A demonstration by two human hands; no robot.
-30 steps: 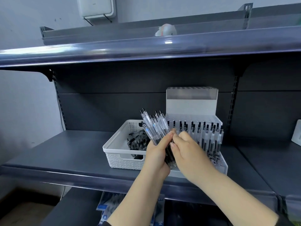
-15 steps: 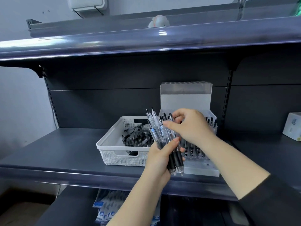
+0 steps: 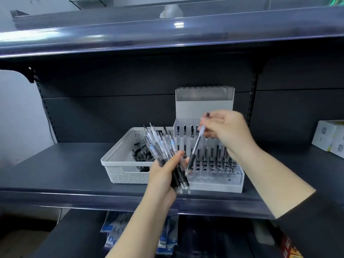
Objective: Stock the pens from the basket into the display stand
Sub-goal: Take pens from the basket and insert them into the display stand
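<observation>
A bundle of pens [image 3: 163, 155] is gripped by the left hand [image 3: 163, 175] before the basket [image 3: 119, 164]. One pen [image 3: 195, 148] is pinched by the right hand [image 3: 227, 131] over the display stand [image 3: 214, 175]; held tilted, it may miss its hole.

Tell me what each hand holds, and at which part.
Left hand grips a bundle of pens around their lower barrels. Right hand pinches a single pen near its top.
</observation>
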